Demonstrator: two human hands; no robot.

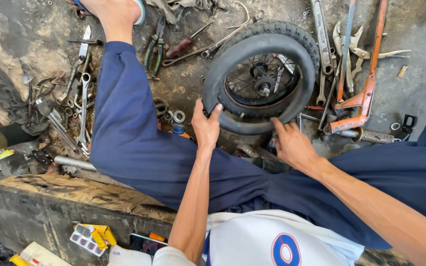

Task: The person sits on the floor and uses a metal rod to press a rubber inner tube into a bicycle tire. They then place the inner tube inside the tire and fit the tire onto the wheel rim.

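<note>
Small wheel under manual handling on workshop floor.
Left hand (205,125) is gripping the loose black tyre (232,74) of the spoked wheel (262,81); right hand (292,145) is pressing its lower edge, among wrenches (82,106) on the floor (410,98).

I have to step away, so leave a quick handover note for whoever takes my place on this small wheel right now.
Left hand: gripping the near-left edge of the tyre, thumb and fingers over the rubber.
Right hand: fingers pressed at the tyre's lower edge, holding no tool.
The small spoked wheel lies flat on the dirty floor between the outstretched legs; the tyre sits loose and skewed over the rim, not seated evenly.
Within reach: wrenches to the left, pliers and a screwdriver beyond, orange clamp tool to the right.
Done: tyre partly over the rim. Left: the rest of the tyre edge is not settled.
</note>
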